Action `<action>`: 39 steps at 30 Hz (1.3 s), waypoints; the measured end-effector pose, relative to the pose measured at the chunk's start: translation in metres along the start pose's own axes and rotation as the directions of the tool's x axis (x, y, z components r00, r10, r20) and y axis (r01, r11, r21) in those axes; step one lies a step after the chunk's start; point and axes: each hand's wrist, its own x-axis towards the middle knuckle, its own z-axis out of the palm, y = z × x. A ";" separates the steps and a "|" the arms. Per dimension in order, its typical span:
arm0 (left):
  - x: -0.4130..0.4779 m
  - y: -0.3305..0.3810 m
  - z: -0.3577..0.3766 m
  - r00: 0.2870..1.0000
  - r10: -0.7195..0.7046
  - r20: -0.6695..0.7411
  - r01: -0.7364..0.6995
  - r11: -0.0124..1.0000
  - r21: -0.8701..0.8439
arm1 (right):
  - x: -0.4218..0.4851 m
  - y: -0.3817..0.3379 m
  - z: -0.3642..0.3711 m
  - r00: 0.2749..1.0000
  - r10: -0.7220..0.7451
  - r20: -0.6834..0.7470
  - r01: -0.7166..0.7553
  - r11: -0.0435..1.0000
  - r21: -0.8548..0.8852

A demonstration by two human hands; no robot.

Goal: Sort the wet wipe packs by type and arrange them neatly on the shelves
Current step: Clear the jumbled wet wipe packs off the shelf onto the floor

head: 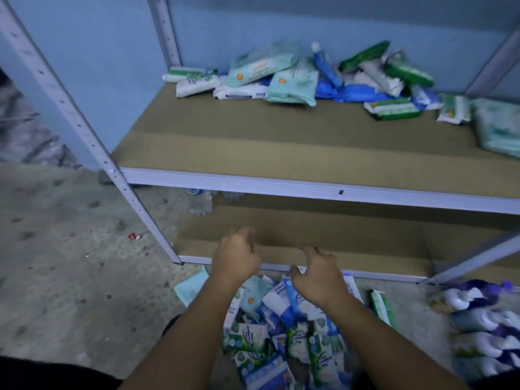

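Wet wipe packs in 2 places: a loose pile (284,327) on the floor in front of the lower shelf (351,235), and an unsorted heap (295,77) at the back of the upper shelf (253,144). Left hand (236,256) and right hand (318,277) hover over the far edge of the floor pile, just at the lower shelf's lip; fingers of both loosely curled, nothing held. The packs look like soft, light foil pouches, likely slick and squashy. Best pinched across the flat faces, or scooped several at once by matching colour; the sealed ends would crumple. On labels, 1 white pack (242,92) on the upper shelf shows the letters "xeq", the rest cut off. Pale green packs (292,85) carry a round orange mark. Green-and-white floor packs bear script too blurred to read.
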 end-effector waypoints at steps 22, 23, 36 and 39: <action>0.176 0.069 -0.222 0.917 0.342 -0.206 -0.276 0.916 0.291 | 0.125 -0.157 -0.206 0.813 -0.454 -0.364 0.499 0.866 0.035; 0.189 0.064 -0.225 0.921 0.332 -0.204 -0.265 0.917 0.299 | 0.138 -0.164 -0.206 0.822 -0.449 -0.350 0.488 0.873 0.026; 0.309 0.030 -0.221 0.951 0.279 -0.130 -0.216 0.906 0.364 | 0.261 -0.220 -0.175 0.745 -0.447 -0.496 0.228 0.868 -0.441; 0.328 0.020 -0.222 0.975 0.209 -0.069 -0.162 0.894 0.419 | 0.280 -0.238 -0.179 0.716 -0.532 -0.453 0.273 0.810 -0.519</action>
